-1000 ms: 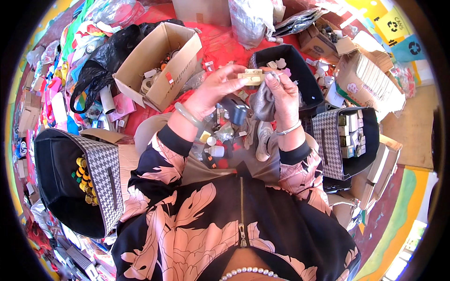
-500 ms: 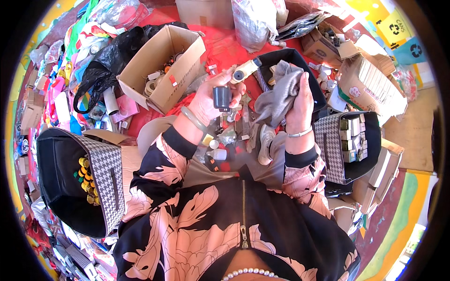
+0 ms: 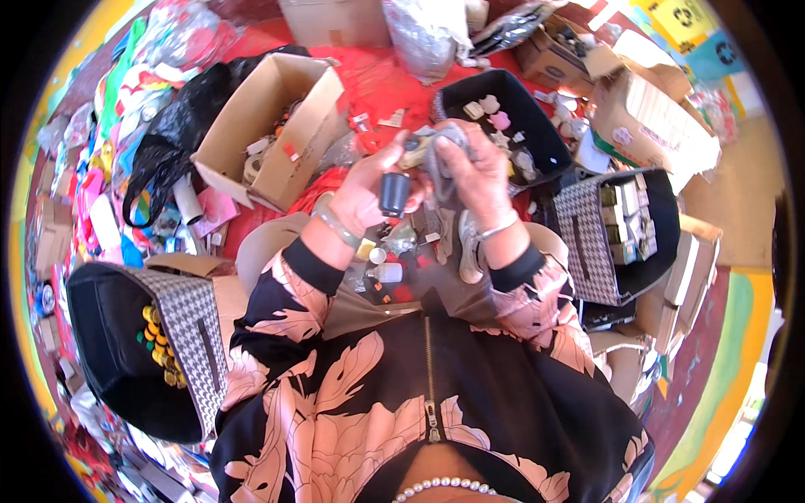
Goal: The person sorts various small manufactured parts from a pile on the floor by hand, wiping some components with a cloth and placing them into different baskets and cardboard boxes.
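Observation:
My left hand is closed round a cream gadget with a dark cylindrical part hanging below it; its exact kind does not show. A grey cloth is gripped in my right hand and pressed against the gadget's far end, covering much of it. Both hands meet in front of me, above the cluttered floor between my legs. Under them lie a small white bottle and several little loose pieces.
An open cardboard box stands ahead left. A black bin holding small pale and pink items is ahead right. Houndstooth bins flank me: the left one holds yellow-topped items, the right one small boxes. Plastic bags and cartons crowd around.
My right hand has brought the grey cloth leftward from over the black bin onto the gadget. The small items inside that bin are now uncovered. My left hand keeps its hold.

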Demonstrator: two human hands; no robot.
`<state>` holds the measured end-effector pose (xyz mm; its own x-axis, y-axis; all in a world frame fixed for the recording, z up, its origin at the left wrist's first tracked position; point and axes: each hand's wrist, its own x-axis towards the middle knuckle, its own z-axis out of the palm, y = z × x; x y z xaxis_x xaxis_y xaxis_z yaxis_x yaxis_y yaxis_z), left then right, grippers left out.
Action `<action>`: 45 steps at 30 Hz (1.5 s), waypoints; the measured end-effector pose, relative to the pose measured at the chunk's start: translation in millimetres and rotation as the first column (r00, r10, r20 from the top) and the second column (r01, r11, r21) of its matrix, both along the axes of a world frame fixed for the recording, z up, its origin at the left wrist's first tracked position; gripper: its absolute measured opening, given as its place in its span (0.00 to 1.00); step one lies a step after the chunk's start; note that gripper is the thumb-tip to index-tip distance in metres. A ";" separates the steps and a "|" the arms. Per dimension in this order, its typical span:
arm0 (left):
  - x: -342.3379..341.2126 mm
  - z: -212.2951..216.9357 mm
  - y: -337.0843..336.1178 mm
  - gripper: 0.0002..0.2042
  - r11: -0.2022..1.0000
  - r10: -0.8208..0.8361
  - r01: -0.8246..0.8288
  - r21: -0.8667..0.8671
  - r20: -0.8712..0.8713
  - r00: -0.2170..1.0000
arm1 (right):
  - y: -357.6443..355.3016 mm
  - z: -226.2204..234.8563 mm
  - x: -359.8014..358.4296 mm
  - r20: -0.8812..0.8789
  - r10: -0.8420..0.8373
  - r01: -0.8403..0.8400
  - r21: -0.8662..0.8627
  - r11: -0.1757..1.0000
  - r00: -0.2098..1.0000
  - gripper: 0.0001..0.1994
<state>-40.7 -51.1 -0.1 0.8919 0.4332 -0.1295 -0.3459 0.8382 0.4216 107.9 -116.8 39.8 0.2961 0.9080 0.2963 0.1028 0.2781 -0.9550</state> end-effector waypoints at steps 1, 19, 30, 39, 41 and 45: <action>0.1 0.5 -0.1 0.24 0.998 -0.010 0.010 -0.069 0.000 1.000 | 8.5 -17.7 6.2 0.359 -0.197 0.143 0.171 0.975 0.912 0.07; -5.7 -3.8 -4.3 0.13 0.540 0.484 -0.002 0.842 -0.309 0.819 | 17.5 -61.2 -4.0 0.353 -0.050 0.162 -0.295 0.942 0.934 0.13; -50.5 -5.1 39.2 0.16 0.891 0.346 -0.390 0.233 0.210 0.914 | 18.0 -33.6 59.9 -0.669 -0.108 -0.071 -0.235 0.969 0.736 0.14; -65.1 -0.2 43.6 0.15 0.913 0.401 -0.394 -0.102 0.401 0.824 | -3.7 -56.2 111.3 -0.559 -0.310 0.061 -0.418 0.906 0.769 0.16; -66.7 0.0 44.7 0.16 0.908 0.406 -0.414 -0.062 0.374 0.834 | -6.1 -66.8 113.9 -0.463 -0.316 -0.009 -0.576 0.818 0.828 0.13; -64.1 2.7 41.2 0.17 0.896 0.406 -0.442 0.041 0.329 0.853 | -6.2 -149.9 120.8 -0.360 0.030 -0.293 -0.705 0.645 0.933 0.07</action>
<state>-104.9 -9.9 2.7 0.6052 0.7734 0.1889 -0.7828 0.5349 0.3180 228.7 -123.0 -110.1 0.0723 0.8212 -0.5661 -0.1868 -0.5464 -0.8164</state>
